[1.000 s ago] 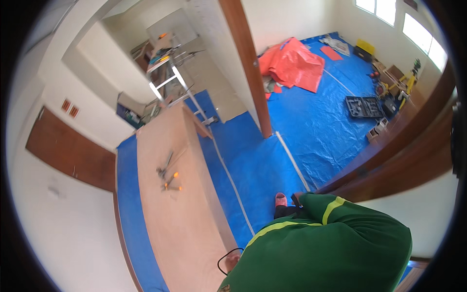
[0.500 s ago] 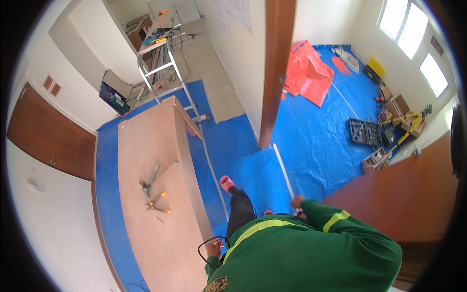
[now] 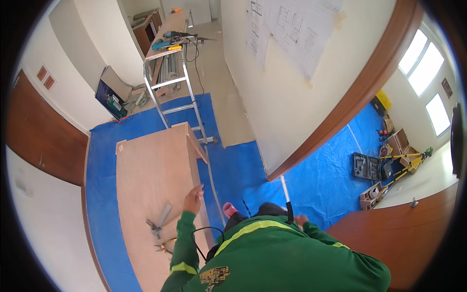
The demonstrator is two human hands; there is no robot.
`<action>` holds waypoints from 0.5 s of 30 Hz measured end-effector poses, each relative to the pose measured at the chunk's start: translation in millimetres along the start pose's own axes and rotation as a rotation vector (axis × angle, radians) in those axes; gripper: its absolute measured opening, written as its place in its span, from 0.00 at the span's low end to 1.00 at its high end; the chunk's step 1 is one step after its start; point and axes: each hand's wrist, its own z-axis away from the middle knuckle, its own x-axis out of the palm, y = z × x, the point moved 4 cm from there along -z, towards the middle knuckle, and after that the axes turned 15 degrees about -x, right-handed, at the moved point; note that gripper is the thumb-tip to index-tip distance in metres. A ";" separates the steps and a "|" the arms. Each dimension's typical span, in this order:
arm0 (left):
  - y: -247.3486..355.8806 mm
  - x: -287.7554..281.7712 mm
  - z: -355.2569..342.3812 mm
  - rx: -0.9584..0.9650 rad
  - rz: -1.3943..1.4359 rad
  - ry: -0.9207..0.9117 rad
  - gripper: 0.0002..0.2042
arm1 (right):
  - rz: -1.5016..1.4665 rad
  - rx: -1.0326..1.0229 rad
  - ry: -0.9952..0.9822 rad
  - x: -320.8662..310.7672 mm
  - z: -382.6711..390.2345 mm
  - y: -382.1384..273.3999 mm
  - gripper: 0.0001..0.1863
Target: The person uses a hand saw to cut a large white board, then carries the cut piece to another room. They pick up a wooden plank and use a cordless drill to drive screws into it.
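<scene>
My left hand reaches over the right edge of a long pale wooden bench-like cabinet, fingers apart and nothing in them. On that surface, nearer me, lies a claw hammer with a wooden handle, and a flat grey metal piece beside it. Pliers with yellow-and-black handles rest close by, partly covered by my left sleeve. My right hand is low at my right side, above the blue floor sheet; its fingers are blurred and partly hidden. A black cord loop hangs by my left arm.
Beyond the cabinet stands an aluminium trestle platform bearing power tools. A wall corner with brown trim juts in ahead right. An open tool case and a yellow tripod stand right, near a brown door.
My view has shifted forward along the cabinet, so the hammer and pliers sit closer to me. My left hand has risen from my side over the cabinet edge. The red sheet has left view.
</scene>
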 end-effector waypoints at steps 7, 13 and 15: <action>62.9 -25.8 -189.2 0.029 -0.066 -0.093 0.20 | -0.583 0.236 0.413 -93.8 -132.5 -5.1 0.20; 66.7 -33.6 -357.7 -0.038 -0.333 -0.038 0.35 | -0.458 0.284 -0.011 -93.7 -195.1 30.4 0.19; -6.4 -6.3 -389.7 -0.254 -0.348 0.033 0.44 | -0.288 0.330 -0.065 -28.0 -165.4 130.8 0.23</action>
